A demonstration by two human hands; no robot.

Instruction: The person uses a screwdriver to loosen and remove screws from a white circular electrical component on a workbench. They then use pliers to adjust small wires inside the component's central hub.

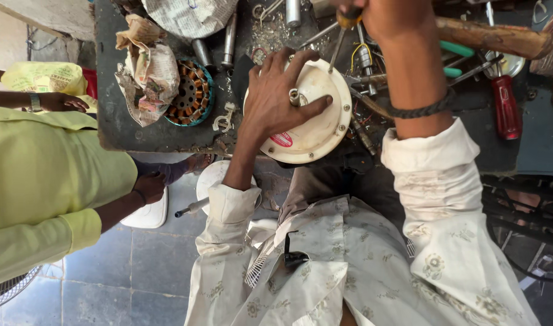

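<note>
Two hands on this one: our left hand (276,96) is spread flat over the round cream motor housing (316,130), fingers splayed around the short steel shaft stub (294,96) poking out of its middle, pressing it down on the dark workbench (137,130) right at the near edge. Our right hand (382,15) is closed around a yellow-handled screwdriver (340,42), mostly cut off by the top of the frame, with the shank angling down toward the housing's rim.

As for progress, we'd guess we're mid-way. The housing looks closed up as one piece, but we can't tell whether its rim screws are in or out. The wound stator (192,93) sits apart to the left, copper coils in a teal ring, beside crumpled newspaper (147,69).

Texture-wise: the housing is smooth, grubby painted metal with a red oval sticker. The bench is gritty, strewn with metal shavings, a red-handled screwdriver (505,105) and a worn wooden hammer handle (500,37).
</note>
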